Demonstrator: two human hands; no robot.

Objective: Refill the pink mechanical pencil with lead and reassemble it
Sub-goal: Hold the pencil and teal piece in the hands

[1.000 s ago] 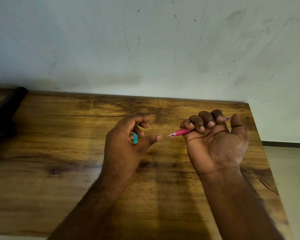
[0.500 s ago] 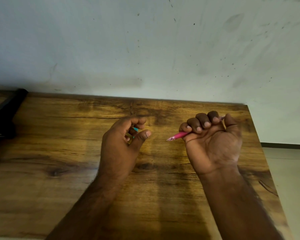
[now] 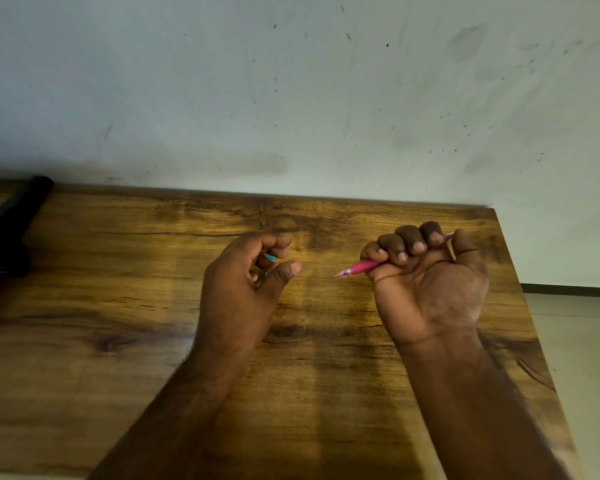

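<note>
Head view: the wooden table (image 3: 84, 341), grainy and knotted, ends at a scuffed wall (image 3: 291, 98) behind and drops to floor on the right. The right hand (image 3: 426, 285) is fisted around the pink mechanical pencil (image 3: 359, 266), tip pointing left. The left hand (image 3: 243, 285) curls about a small teal piece (image 3: 270, 258), mostly hidden.

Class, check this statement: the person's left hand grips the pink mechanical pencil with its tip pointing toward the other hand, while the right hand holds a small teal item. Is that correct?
Not quite: the hands are swapped. The head view shows the right hand gripping the pink mechanical pencil, its tip pointing toward the left hand, which holds the small teal item in its curled fingers.
</note>
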